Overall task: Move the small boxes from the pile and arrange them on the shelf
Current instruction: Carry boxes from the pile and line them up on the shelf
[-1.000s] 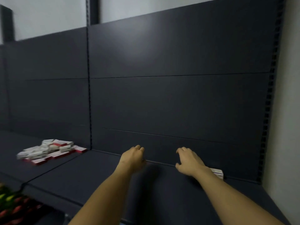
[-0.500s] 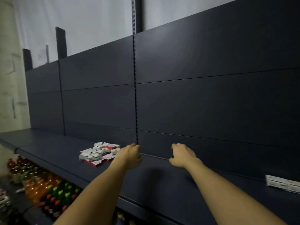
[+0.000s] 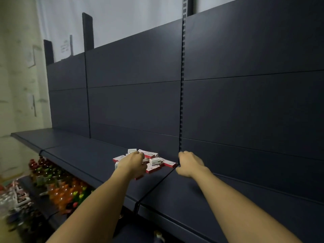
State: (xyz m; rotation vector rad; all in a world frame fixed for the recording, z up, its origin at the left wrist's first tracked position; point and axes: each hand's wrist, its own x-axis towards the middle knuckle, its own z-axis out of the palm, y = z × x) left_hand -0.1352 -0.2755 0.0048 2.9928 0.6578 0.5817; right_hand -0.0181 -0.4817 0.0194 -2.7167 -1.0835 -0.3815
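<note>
You have turned to the left, so the heap of small red and white cardboard boxes [image 3: 149, 161] that sat far off to the side a second ago is now right in front of you. The two white boxes you could see at the right end of the shelf half a second ago are out of the picture now. Your left hand [image 3: 134, 163] has come over the heap and covers its left part. The fingers are curled downward, but they are turned away from you, so you cannot tell if they are already gripping a box or just coming down on one. Your right hand [image 3: 190, 163] is just beside the heap, on its right, near the seam where two parts of the long dark grey metal shelf [image 3: 84, 153] meet. Its fingers are loosely curled and it seems to hold nothing. The boxes lie on the shelf in a messy heap, some flat and some tipped, close to the dark back wall [image 3: 136, 106]. This looks like the start of a new trip: you are back at the heap to get more boxes, and most of them are not yet lined up. A box on top is probably the easiest one to take, because pulling one from below could make the others slide. Under the shelf, at the lower left, there are colourful drink bottles [image 3: 59, 186], a bit blurry.
</note>
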